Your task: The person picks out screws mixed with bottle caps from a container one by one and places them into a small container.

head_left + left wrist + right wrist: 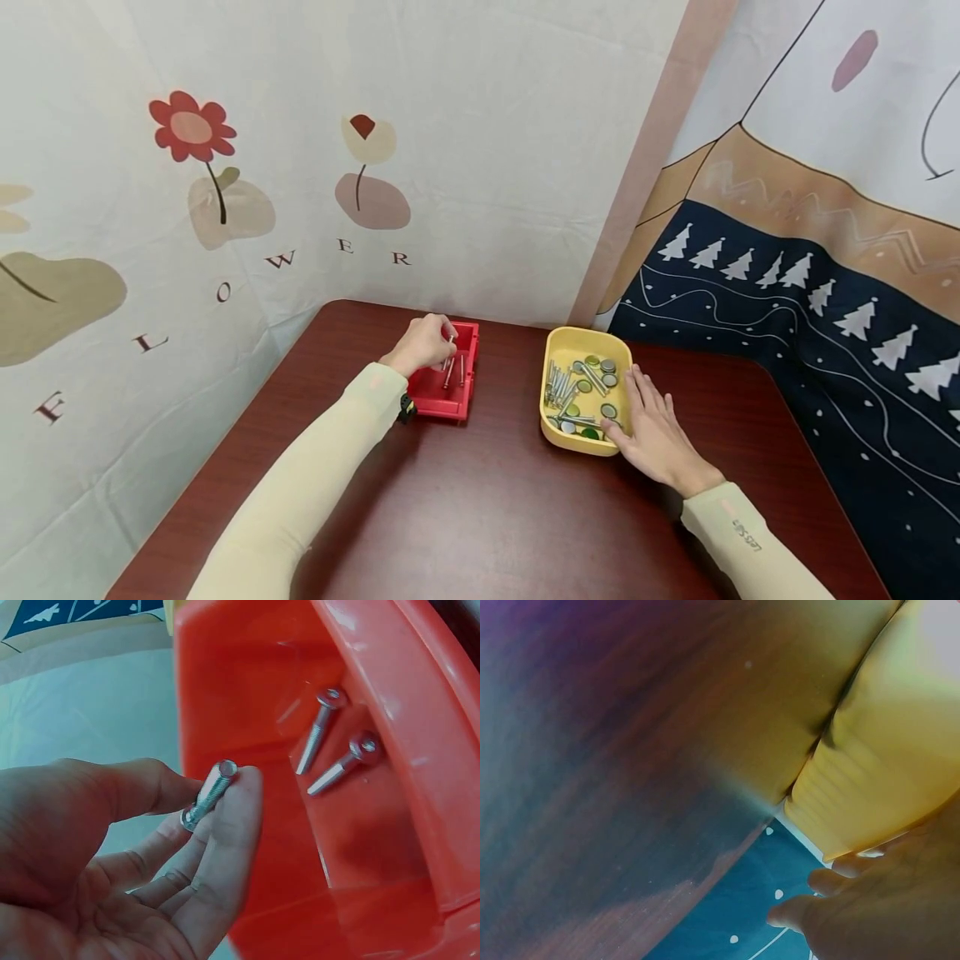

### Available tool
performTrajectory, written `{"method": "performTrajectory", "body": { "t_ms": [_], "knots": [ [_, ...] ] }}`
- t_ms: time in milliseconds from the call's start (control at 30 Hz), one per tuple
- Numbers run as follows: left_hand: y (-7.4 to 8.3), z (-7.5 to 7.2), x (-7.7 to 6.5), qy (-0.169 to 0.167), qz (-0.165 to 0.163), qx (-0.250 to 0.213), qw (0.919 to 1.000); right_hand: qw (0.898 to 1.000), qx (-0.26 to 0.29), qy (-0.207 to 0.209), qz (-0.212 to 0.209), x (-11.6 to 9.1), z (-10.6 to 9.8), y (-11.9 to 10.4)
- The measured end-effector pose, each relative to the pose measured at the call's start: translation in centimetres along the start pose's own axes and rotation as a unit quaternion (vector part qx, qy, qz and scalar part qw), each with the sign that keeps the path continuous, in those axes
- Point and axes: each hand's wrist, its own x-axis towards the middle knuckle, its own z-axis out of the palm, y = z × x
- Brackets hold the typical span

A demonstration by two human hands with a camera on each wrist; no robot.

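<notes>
My left hand is over the red bin, pinching a silver bolt between thumb and fingers. Two more bolts lie on the bin's floor in the left wrist view. My right hand lies against the right side of the yellow tub, fingers straight along its outer wall and thumb at the rim. Inside that tub are several silver bolts in a loose pile and several round caps, some green, some grey. In the right wrist view the fingers touch the tub's wall.
Both containers stand toward the back of a dark red-brown table, with a strip of tabletop between them. A pale curtain with flower prints hangs behind, and a navy fabric with white trees hangs at the right.
</notes>
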Motion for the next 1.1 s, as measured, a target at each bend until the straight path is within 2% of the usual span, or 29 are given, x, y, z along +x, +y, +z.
{"method": "performTrajectory", "body": {
  "t_ms": [133, 333, 733, 900, 967, 1100],
  "knots": [
    [-0.3, 0.3, 0.4, -0.013, -0.013, 0.023, 0.9996, 1.0, -0.001, 0.0, 0.0, 0.0, 0.0, 0.1],
    [-0.4, 0.8, 1.2, -0.037, -0.033, 0.024, 0.9985, 1.0, 0.0, 0.002, -0.001, 0.1, 0.0, 0.1],
    [-1.0, 2.2, 2.5, -0.064, -0.04, 0.028, 0.9967, 1.0, 0.001, 0.003, -0.002, 0.1, 0.1, 0.1],
    [-0.7, 2.0, 2.1, -0.062, -0.028, 0.047, 0.9966, 1.0, -0.002, 0.003, -0.002, 0.1, 0.1, 0.1],
    [-0.1, 1.7, 1.3, -0.053, -0.025, 0.054, 0.9968, 1.0, -0.003, 0.004, -0.003, 0.1, 0.1, 0.0],
    [0.2, 1.5, 0.7, -0.029, -0.018, 0.061, 0.9976, 1.0, -0.002, 0.002, -0.002, 0.0, 0.0, -0.1]
  ]
}}
